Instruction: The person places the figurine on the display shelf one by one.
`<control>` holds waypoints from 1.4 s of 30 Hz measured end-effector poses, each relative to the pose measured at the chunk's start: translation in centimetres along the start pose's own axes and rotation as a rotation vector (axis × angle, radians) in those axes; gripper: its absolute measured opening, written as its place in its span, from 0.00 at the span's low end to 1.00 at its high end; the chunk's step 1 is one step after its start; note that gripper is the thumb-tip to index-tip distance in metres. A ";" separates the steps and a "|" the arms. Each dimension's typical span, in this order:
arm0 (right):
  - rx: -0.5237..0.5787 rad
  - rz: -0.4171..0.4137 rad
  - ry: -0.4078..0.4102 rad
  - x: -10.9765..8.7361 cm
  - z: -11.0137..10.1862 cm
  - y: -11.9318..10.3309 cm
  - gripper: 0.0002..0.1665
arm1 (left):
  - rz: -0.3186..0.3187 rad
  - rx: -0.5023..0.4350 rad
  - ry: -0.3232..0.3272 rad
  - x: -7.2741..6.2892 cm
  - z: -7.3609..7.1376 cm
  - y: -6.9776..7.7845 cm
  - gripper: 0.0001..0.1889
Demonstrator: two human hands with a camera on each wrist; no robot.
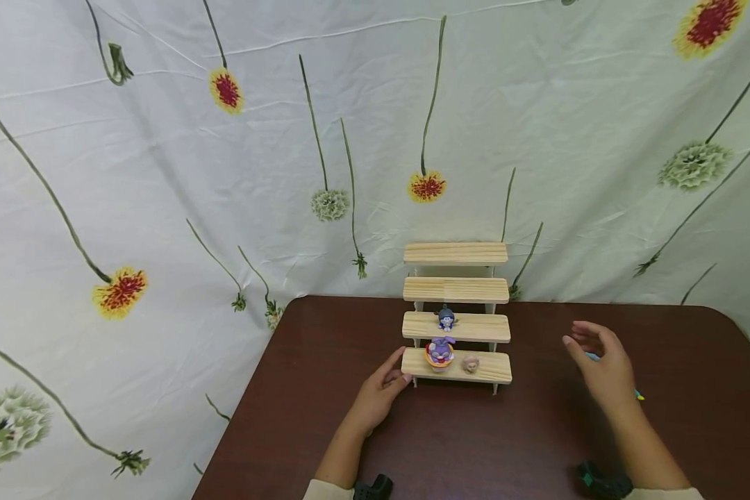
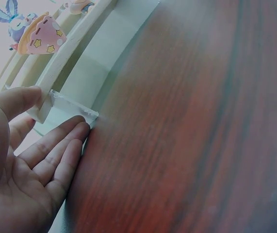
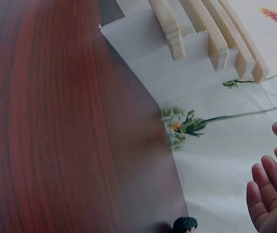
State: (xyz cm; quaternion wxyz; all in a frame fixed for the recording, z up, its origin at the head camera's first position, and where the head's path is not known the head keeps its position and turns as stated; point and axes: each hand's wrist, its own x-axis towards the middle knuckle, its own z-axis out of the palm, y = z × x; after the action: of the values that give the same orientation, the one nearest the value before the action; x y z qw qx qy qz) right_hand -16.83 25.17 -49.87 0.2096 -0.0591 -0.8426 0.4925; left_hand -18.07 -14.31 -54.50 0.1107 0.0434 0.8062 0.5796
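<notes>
A stepped wooden display shelf (image 1: 456, 253) stands at the back of the table. My left hand (image 1: 375, 399) is at the left end of its lowest step, thumb and index finger pinching the plank's end; the other fingers (image 2: 63, 158) extend beside the clear support. On that step sit a purple rabbit figurine (image 1: 439, 351) in a pink, star-dotted cup and a small pinkish figurine (image 1: 471, 364). A blue-and-white figurine (image 1: 446, 318) stands one step higher. Right of the shelf, my right hand (image 1: 606, 368) hovers with loosely bent fingers, nothing between them in the right wrist view.
A blue item (image 1: 592, 356) and a yellow-tipped bit (image 1: 639, 396) show partly behind my right hand. A dark-haired figure (image 3: 184, 224) appears at the right wrist view's bottom edge. White flowered cloth (image 1: 275, 153) hangs behind the brown table (image 1: 325, 347).
</notes>
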 end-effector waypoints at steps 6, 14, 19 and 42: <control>-0.038 0.062 -0.015 0.1 -1.4 0.5 0.30 | 0.010 -0.006 -0.002 0.0 -0.1 0.0 0.32; -0.085 0.124 -0.002 -0.1 -2.9 1.6 0.33 | 0.020 -0.012 0.007 -0.1 0.1 0.4 0.31; -0.169 0.165 0.001 -0.3 -3.5 2.2 0.32 | 0.022 -0.013 -0.002 0.0 0.0 0.1 0.32; -0.236 0.212 -0.153 -1.0 -3.7 5.0 0.32 | 0.019 -0.004 -0.007 -0.1 -0.1 0.0 0.33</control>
State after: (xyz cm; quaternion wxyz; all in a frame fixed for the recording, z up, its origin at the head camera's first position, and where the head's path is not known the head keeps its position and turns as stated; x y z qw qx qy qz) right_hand -14.97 30.35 -52.86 0.0833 -0.1343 -0.8972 0.4124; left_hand -18.00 -14.40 -54.48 0.1080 0.0530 0.8042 0.5820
